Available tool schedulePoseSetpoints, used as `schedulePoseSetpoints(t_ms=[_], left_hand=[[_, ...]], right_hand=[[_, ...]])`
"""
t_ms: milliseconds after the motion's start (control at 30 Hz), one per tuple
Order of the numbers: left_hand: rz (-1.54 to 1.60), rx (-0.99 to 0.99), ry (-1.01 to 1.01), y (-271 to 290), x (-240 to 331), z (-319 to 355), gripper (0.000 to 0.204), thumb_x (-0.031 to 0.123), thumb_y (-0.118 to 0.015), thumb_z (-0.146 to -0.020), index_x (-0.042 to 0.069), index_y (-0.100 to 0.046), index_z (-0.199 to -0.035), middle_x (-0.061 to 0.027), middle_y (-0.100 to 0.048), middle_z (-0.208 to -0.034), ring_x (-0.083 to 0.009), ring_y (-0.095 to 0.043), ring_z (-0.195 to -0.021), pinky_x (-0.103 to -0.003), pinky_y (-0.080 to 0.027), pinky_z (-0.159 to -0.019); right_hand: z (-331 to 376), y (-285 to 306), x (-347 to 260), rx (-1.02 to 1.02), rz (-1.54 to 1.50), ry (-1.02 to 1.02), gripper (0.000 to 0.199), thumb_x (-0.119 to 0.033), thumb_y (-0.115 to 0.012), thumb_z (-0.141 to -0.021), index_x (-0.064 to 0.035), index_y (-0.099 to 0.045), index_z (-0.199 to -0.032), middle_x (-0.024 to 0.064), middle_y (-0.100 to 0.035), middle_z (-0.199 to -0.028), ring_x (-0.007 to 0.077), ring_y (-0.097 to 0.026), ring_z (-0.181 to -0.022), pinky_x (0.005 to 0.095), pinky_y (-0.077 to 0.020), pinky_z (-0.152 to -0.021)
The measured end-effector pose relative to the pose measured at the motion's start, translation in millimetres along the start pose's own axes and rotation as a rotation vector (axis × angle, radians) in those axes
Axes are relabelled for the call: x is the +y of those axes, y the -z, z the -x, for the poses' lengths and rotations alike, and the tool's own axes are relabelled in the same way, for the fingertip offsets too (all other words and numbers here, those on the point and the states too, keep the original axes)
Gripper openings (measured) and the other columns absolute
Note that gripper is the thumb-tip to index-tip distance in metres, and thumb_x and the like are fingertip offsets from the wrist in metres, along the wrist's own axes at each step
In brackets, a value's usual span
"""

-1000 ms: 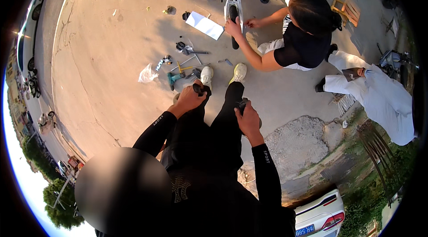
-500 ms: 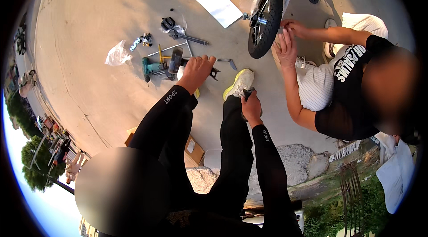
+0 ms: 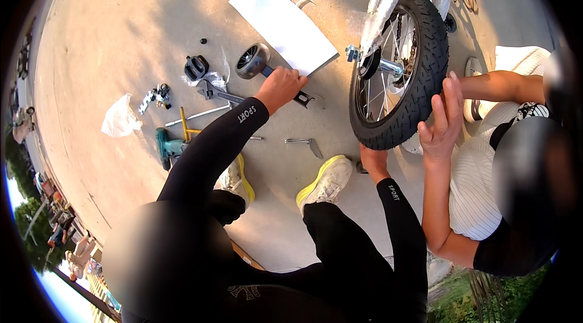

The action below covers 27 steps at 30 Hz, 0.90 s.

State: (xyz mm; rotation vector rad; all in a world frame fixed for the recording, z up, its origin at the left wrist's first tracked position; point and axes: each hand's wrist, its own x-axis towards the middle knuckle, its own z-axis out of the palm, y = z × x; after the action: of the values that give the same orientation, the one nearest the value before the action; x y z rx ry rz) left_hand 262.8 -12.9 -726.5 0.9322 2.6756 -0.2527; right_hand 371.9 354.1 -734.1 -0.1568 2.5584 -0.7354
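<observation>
My left hand (image 3: 282,90) is closed round the dark metal bracket of a small training wheel (image 3: 253,61), held above the ground beside a white sheet. My right hand (image 3: 374,163) is under the bicycle's black tyre (image 3: 432,50), its fingers mostly hidden there. A dark rounded piece (image 3: 361,167) shows beside its palm; I cannot make out what it is. The white bicycle frame (image 3: 388,4) has clear wrapping on it, and a bolt with a nut (image 3: 352,53) sticks out at the axle. A co-worker's open hand (image 3: 445,118) is at the tyre's right side.
On the ground lie a white sheet (image 3: 285,22), a black pedal (image 3: 196,68), an adjustable wrench (image 3: 220,92), a green power tool (image 3: 167,148), a small metal tool (image 3: 306,144) and a clear plastic bag (image 3: 121,118). The co-worker crouches at the right. My shoes (image 3: 325,182) are below the tools.
I am closer to the bicycle. My left hand has brought the training wheel up near the sheet. My right hand has gone from beside my shoe to under the tyre.
</observation>
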Motion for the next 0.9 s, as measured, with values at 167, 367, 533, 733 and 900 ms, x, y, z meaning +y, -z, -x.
schedulePoseSetpoints(t_ms=[167, 367, 533, 733, 900], left_hand=[[0.544, 0.0, 0.061, 7, -31, -19, 0.028, 0.008, -0.064, -0.085, 0.002, -0.058, -0.111, -0.0139, -0.066, -0.094, -0.0313, -0.069, -0.09, -0.042, -0.053, -0.081], [1.465, 0.578, 0.247, 83, -7, -72, 0.022, 0.007, -0.059, -0.091, 0.001, -0.057, -0.112, -0.0186, -0.068, -0.089, -0.0371, -0.068, -0.085, -0.043, -0.053, -0.074], [1.329, 0.845, 0.382, 100, 16, -60, 0.026, 0.002, -0.06, -0.089, 0.002, -0.055, -0.114, -0.0204, -0.069, -0.092, -0.039, -0.068, -0.082, -0.045, -0.054, -0.073], [1.338, 0.859, 0.333, 92, 21, -62, 0.033, 0.001, -0.063, -0.087, 0.004, -0.058, -0.119, -0.0154, -0.068, -0.101, -0.0351, -0.068, -0.09, -0.042, -0.055, -0.078], [1.216, 0.817, 0.238, 90, 3, -61, 0.027, 0.004, -0.067, -0.089, 0.004, -0.067, -0.115, -0.0121, -0.067, -0.106, -0.0246, -0.07, -0.086, -0.037, -0.054, -0.076]], right_hand=[[-11, 35, -69, -0.337, 0.448, -0.182, 0.063, -0.036, -0.069, -0.089, -0.0029, -0.049, -0.138, 0.0254, -0.051, -0.139, 0.0426, -0.05, -0.126, 0.05, -0.0473, -0.1], [-7, 147, -186, -0.452, 0.044, 0.123, 0.041, -0.033, -0.065, -0.093, 0.0001, -0.065, -0.116, 0.0174, -0.073, -0.093, 0.0317, -0.072, -0.087, 0.0415, -0.0553, -0.08], [27, 234, -280, 0.091, -0.038, 0.26, 0.031, -0.011, -0.068, -0.09, 0.0007, -0.06, -0.118, 0.0187, -0.069, -0.105, 0.0337, -0.068, -0.095, 0.0366, -0.0547, -0.08], [-87, 268, -283, 0.414, 0.418, 0.128, 0.059, -0.032, -0.067, -0.091, 0.0039, -0.047, -0.133, 0.0254, -0.056, -0.131, 0.0427, -0.06, -0.115, 0.0469, -0.0494, -0.096], [-129, 244, -281, 0.211, 0.607, -0.041, 0.069, -0.036, -0.066, -0.091, 0.0032, -0.037, -0.141, 0.0308, -0.055, -0.126, 0.046, -0.058, -0.117, 0.0494, -0.0492, -0.097]])
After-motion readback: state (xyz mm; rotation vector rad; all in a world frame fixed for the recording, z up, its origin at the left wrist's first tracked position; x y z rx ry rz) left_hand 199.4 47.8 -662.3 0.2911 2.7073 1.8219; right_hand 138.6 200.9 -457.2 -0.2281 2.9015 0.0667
